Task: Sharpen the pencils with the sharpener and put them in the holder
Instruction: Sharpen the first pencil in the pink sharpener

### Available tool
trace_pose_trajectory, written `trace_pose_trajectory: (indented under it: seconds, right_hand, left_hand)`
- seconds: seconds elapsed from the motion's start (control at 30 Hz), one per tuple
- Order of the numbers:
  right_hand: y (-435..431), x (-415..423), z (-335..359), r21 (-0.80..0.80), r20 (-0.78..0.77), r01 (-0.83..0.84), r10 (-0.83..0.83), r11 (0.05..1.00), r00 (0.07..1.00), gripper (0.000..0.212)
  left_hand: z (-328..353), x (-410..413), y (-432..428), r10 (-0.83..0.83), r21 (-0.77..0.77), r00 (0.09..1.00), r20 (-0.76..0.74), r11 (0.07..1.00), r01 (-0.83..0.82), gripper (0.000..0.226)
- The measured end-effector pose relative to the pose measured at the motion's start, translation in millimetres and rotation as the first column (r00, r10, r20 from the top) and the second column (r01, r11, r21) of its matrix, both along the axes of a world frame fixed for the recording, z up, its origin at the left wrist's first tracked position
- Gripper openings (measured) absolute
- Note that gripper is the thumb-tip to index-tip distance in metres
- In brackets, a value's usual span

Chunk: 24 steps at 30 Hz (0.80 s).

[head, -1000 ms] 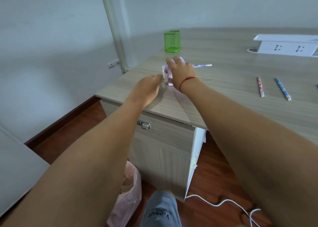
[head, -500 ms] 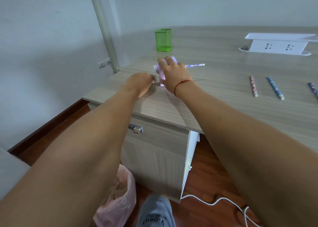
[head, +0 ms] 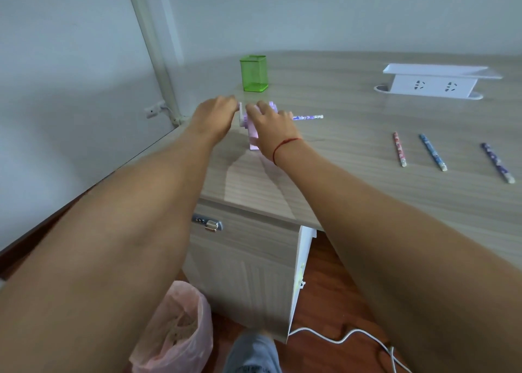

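Left hand [head: 214,115] pinches the crank of the light plastic pink sharpener [head: 252,135] near the tabletop's [head: 353,157] left edge; right hand [head: 272,122] clamps its body. The stiff pencil [head: 308,117] juts right; bracing probably prevents sliding.

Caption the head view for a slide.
Left hand cranks the sharpener, right hand steadies it, pencil inserted.

Both bare forearms stretch from the bottom corners of the frame toward its upper middle. The left hand [head: 216,115] is curled, fingers pinched together at its right side. The right hand [head: 272,121] lies palm-down, fingers bent, a red string around its wrist.
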State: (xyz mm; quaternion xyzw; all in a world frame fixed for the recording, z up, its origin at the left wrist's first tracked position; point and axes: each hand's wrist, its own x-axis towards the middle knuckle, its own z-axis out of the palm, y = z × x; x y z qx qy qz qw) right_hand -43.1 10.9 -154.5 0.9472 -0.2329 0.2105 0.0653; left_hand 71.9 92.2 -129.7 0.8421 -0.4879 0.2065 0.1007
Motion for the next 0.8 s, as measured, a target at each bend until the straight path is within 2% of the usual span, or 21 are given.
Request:
trace_pose_trajectory:
  seconds: [0.17,0.27,0.33,0.4,0.57,0.8]
  right_hand:
    - [2,1,9,0.031,-0.035,0.027,-0.025,0.999,0.999,0.054]
    - [5,0,8,0.039,-0.03,0.041,-0.04,0.998,0.999,0.051]
    - [6,1,8,0.053,-0.043,0.037,-0.035,0.998,0.998,0.058]
    - [3,3,6,0.081,-0.043,0.032,-0.029,0.996,0.999,0.064]
    - [-2,2,-5,0.07,0.056,-0.079,0.075,0.994,0.996,0.064]
    - [-8,9,0,0.135,0.018,-0.075,0.073,0.988,0.997,0.071]
  left_hand:
    - [4,-18,12,-0.081,-0.195,0.995,-0.063,0.978,0.068,0.028]
    - [-2,-26,22,-0.11,-0.266,0.994,-0.014,0.959,0.102,0.032]
    - [-11,-30,33,-0.125,-0.275,0.992,0.035,0.953,0.129,0.029]
    - [-25,-37,42,-0.123,-0.233,0.992,0.035,0.964,0.128,0.024]
    - [-45,-48,44,-0.08,-0.078,0.991,-0.106,0.994,0.072,0.023]
    - [-42,-26,35,-0.092,0.048,0.973,-0.211,0.993,0.105,0.03]
